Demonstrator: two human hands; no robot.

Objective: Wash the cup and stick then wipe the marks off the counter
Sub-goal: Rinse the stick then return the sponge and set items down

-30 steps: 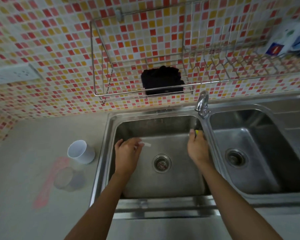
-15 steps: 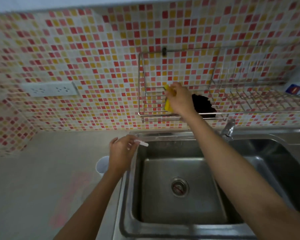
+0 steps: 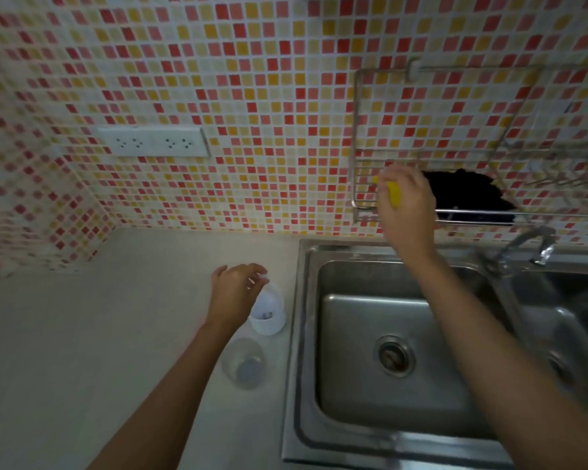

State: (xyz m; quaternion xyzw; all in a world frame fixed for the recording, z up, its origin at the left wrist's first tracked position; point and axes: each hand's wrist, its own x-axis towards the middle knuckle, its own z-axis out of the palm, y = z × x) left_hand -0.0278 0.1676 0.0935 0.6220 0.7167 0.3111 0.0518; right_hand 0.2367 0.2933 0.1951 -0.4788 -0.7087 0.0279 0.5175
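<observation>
Item: cup (image 3: 268, 312), white, on the counter (image 3: 82, 351) just left of the sink (image 3: 391, 351); upright, mouth up, long axis vertical, as far as I can tell.
Item: stick (image 3: 257, 279), white, pinched in my left hand (image 3: 236, 293) over the cup; too blurred for me to read its axis.
Item: my right hand (image 3: 406, 201), closed around a yellow sponge (image 3: 393, 192) at the wire rack (image 3: 364, 184), beside a black cloth (image 3: 469, 198).
Item: clear glass (image 3: 244, 366), just in front of the cup.
</observation>
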